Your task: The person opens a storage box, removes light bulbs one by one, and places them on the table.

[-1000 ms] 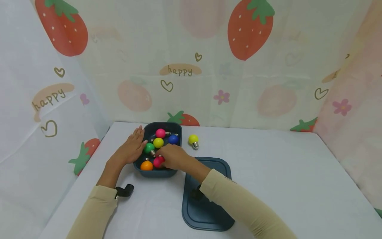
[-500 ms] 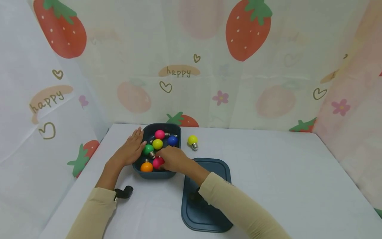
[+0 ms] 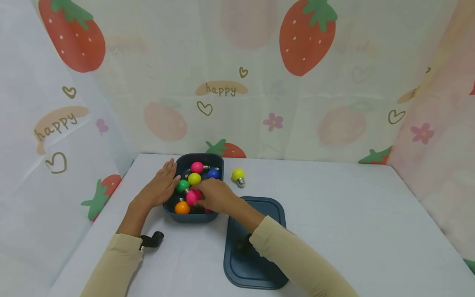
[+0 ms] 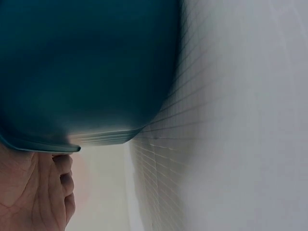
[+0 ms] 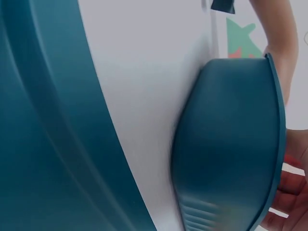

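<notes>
A dark blue plastic box (image 3: pixel 193 219) holds several coloured light bulbs. My left hand (image 3: pixel 161 185) rests on its left rim, fingers straight; in the left wrist view the palm (image 4: pixel 36 192) lies against the rim. With thumb and fingers, my right hand (image 3: pixel 219 196) pinches a pink light bulb (image 3: pixel 192 197) inside the box's near half. Around it lie an orange bulb (image 3: pixel 182 207), a green bulb (image 3: pixel 182 186), a yellow bulb (image 3: pixel 194 178), a blue bulb (image 3: pixel 213 173) and another pink bulb (image 3: pixel 197 167). Part of a red bulb (image 3: pixel 208 210) shows under my right hand.
A dark blue lid (image 3: pixel 256 268) lies flat on the white table (image 3: pixel 352 222), right of the box and under my right forearm. One yellow bulb (image 3: pixel 238 175) lies outside, right of the box. Strawberry-printed cloth (image 3: pixel 308 115) hangs behind and along both sides.
The pinched pink bulb has shifted slightly up and left, showing more of itself, and a red bulb below is now partly visible. My left hand has stayed at the rim.
</notes>
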`<state>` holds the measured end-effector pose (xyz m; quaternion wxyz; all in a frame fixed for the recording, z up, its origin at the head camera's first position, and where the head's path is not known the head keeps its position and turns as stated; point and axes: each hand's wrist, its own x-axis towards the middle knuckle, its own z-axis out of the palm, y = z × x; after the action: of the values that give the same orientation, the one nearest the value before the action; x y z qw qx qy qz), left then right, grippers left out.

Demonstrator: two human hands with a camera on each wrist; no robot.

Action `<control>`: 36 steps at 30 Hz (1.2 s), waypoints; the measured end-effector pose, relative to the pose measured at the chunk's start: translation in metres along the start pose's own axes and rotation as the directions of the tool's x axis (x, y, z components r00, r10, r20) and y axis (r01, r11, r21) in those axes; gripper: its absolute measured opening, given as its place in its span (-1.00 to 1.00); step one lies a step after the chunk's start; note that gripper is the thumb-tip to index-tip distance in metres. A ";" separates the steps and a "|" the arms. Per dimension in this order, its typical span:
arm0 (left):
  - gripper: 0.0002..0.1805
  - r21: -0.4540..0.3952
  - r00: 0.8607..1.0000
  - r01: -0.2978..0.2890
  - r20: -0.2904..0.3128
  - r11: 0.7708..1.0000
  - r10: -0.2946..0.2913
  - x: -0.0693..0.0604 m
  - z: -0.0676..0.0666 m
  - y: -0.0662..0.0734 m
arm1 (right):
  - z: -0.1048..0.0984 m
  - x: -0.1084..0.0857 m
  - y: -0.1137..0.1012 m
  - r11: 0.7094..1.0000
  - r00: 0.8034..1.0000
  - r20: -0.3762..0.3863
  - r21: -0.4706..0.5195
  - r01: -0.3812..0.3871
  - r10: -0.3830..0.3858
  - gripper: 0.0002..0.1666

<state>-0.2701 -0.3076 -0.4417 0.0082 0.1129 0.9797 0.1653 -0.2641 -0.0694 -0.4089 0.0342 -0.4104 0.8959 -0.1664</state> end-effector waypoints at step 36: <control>-0.26 -0.008 1.000 0.007 0.006 1.000 -0.007 0.001 0.001 0.001 | -0.032 -0.051 0.014 0.983 0.968 -0.250 0.174 0.064 -0.019 -0.32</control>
<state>-0.2709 -0.3064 -0.4419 0.0119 0.1099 0.9794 0.1690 -0.2468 -0.0138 -0.3875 -0.0443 -0.4004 0.8656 -0.2974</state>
